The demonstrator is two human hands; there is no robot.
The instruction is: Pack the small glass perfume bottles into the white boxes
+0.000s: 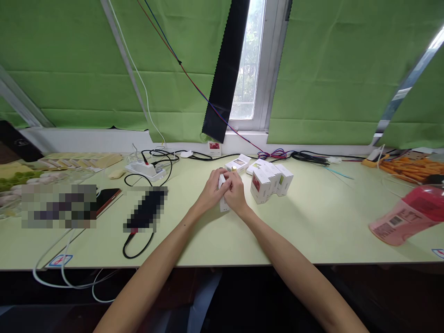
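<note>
Both hands meet around a small white cardboard box [224,205] that stands on the table. My left hand [212,189] grips its left side. My right hand [236,188] wraps over the top and right side, with the fingertips of both hands close together. Much of the box is hidden by the fingers. Just behind my right hand lies an open white box [239,163], with a small gold-coloured thing [234,169] near the fingers. To the right, several similar white boxes stand close together, the front one [261,186] bearing a red picture.
A power strip [145,170] with black cables sits back left, and a phone on a cable [145,210] lies in front of it. Another phone [106,200] is farther left. A pink bottle [405,217] lies tilted at right. Coiled wires [308,158] run along the back.
</note>
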